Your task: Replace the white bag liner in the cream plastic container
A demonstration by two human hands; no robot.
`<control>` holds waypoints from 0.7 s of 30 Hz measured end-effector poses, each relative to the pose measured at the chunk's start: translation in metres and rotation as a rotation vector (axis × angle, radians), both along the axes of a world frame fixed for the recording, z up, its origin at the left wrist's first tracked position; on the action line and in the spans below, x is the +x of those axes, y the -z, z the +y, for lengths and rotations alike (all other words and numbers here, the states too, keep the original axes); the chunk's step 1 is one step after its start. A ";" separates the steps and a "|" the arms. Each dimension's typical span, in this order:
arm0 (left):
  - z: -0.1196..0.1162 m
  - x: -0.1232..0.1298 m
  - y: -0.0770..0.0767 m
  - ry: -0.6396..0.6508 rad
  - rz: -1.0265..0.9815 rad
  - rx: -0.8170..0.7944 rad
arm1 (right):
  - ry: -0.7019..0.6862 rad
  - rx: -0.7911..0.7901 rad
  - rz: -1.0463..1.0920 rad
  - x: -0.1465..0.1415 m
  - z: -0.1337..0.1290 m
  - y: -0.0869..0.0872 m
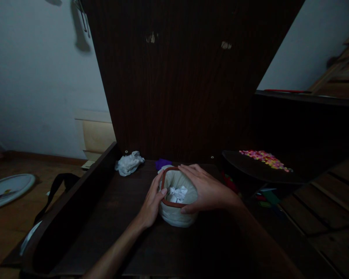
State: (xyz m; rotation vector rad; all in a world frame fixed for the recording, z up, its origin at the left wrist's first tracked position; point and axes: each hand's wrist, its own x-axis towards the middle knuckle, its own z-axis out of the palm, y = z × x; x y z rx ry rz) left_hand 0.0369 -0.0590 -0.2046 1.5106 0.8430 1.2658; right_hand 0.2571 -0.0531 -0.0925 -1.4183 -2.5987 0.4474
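A small trash bin (176,219) with a brown rim and a pale plastic liner stands on the dark wooden surface in front of me. White crumpled paper (178,193) lies inside it. My left hand (150,204) is against the bin's left side, thumb near the rim. From the right, my right hand (208,189) spans the rim, with its thumb at the front and fingers at the back. Both hands are closed on the bin. Behind it a purple item (163,164) is partly hidden.
A crumpled plastic bag (130,163) lies at the back left of the desk (116,217). Colourful small pieces (266,159) cover part of a shelf on the right. A raised side panel (75,205) bounds the left. A white oval object (10,190) is on the floor.
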 end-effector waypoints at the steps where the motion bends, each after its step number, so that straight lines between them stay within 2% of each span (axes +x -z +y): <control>1: 0.000 0.000 0.000 0.001 -0.002 0.002 | 0.008 -0.018 -0.005 -0.001 -0.001 0.000; 6: 0.001 0.000 -0.001 0.011 0.012 0.030 | 0.023 -0.081 0.023 -0.002 -0.006 0.000; 15: 0.002 0.002 -0.007 -0.002 0.093 0.091 | 0.026 -0.015 0.109 0.009 -0.003 0.006; 21: 0.003 0.003 -0.005 -0.009 0.119 0.100 | 0.039 -0.055 0.137 0.011 -0.001 0.010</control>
